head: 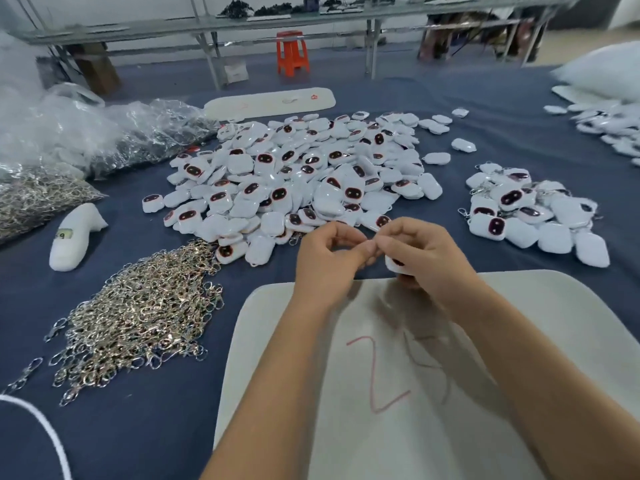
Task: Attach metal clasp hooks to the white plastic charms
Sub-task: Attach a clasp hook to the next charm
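Both hands (pixel 374 258) mid-table, charm (pixel 394 264) pinched.

Open tabletop (pixel 121 427) lane at 7 o'clock; clasp heap (pixel 138 313) blocks 9, charm pile (pixel 294 174) blocks 12.

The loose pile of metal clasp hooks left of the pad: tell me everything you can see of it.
The pile of metal clasp hooks is a loose, tangled heap of small shiny clasps, silver to pale gold, some with an iridescent tint. It lies flat on the dark blue table cover, with a few strays at its lower left edge. Its upper tip meets the big charm pile. Neither hand touches it.
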{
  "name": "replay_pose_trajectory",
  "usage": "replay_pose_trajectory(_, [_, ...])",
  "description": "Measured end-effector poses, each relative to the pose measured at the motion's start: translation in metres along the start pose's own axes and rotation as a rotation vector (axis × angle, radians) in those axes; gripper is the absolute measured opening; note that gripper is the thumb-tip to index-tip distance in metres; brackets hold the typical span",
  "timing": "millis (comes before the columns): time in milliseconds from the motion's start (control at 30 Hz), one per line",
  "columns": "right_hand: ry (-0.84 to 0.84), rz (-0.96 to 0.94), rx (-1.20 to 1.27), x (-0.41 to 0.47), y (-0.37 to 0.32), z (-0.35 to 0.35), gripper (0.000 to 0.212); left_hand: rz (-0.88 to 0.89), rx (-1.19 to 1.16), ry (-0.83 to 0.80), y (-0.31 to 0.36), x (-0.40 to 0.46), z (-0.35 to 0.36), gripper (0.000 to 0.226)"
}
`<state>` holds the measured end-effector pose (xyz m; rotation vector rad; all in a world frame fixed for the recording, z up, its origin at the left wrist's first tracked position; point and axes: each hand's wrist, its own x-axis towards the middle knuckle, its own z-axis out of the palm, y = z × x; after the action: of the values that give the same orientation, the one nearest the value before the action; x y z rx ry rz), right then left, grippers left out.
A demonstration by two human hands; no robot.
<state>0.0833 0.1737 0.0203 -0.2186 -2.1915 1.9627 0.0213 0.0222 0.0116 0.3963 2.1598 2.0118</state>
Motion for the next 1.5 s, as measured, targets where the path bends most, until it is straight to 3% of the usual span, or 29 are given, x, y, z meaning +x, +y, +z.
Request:
replay_pose_trajectory(167, [-0.003, -0.050, 0.042, -0.005, 0.016, -0.017, 0.011, -0.002, -0.179, -0.011, -0.009, -0.003, 0.006, 0.015])
replay_pose_trajectory(300, [-0.130, -0.062, -0.051, -0.002, 0.018, -0.012, 0.043, -0.072, -0.364, 0.045, -0.011, 0.001, 0.000, 0.017])
replay_pose_trajectory(367, [-0.176, -0.088, -0.125, -0.003, 0.019, -0.008, 0.049, -0.077, -0.379, 0.024, -0.011, 0.002, 0.001, 0.019])
replay_pose_trajectory(567, [-0.019, -0.119, -0.036, -0.002, 0.022, -0.006, 0.009, -0.068, -0.325, -0.024, -0.010, 0.001, 0.005, 0.022])
replay_pose_trajectory(867, [0.112, -0.134, -0.037, -0.003, 0.023, -0.008, 0.014, -0.067, -0.314, -0.043, -0.009, 0.002, 0.004, 0.021])
replay_pose_trajectory(1033, [0.219, -0.198, -0.104, -0.003, 0.024, -0.007, 0.013, -0.030, -0.194, -0.026, -0.010, 0.002, 0.007, 0.025])
replay_pose_trajectory(1233, [0.301, -0.487, -0.544, -0.005, 0.022, -0.003, 0.014, 0.319, 0.200, 0.012, -0.012, -0.005, 0.012, 0.004])
replay_pose_trajectory(1500, [0.303, -0.522, -0.556, -0.007, 0.019, 0.000, 0.011, 0.372, 0.251, -0.053, -0.013, -0.002, 0.010, 0.009])
